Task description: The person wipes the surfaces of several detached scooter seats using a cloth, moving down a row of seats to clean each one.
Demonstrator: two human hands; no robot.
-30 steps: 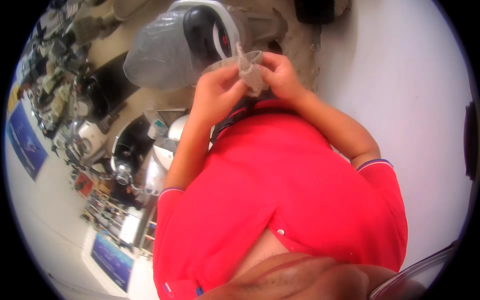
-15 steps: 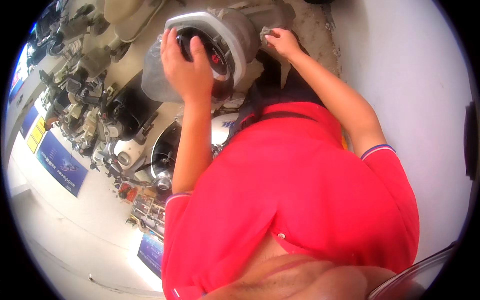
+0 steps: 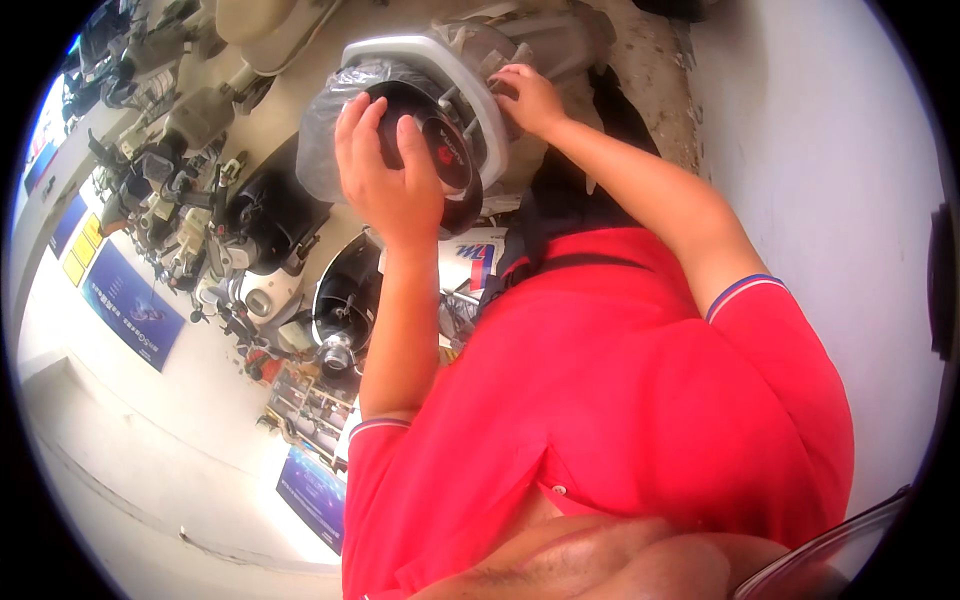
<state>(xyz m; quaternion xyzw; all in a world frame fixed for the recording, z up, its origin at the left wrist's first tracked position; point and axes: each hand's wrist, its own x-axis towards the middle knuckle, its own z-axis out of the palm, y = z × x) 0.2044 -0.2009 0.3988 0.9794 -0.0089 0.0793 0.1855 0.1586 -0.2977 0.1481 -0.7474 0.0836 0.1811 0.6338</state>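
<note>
While the left hand [image 3: 390, 190] lay unclosed, fingers parted, over the black rounded pad [image 3: 455, 172], the right hand [image 3: 532, 100] stood at the outer side of the grey curved rail [image 3: 487, 120], fingers bent; whether it gripped anything could not be told. Rail and pad: ahead of the red shirt [image 3: 600, 400], the rail arching round the pad. Plastic wrap [image 3: 318, 150]: clear, creased, left of the pad. Scooters [image 3: 265, 220]: several, farther left. Metal rack [image 3: 305, 405]: below them. Blue poster [image 3: 133, 308]: one, rectangular, far left. White wall [image 3: 810, 220]: right side.
</note>
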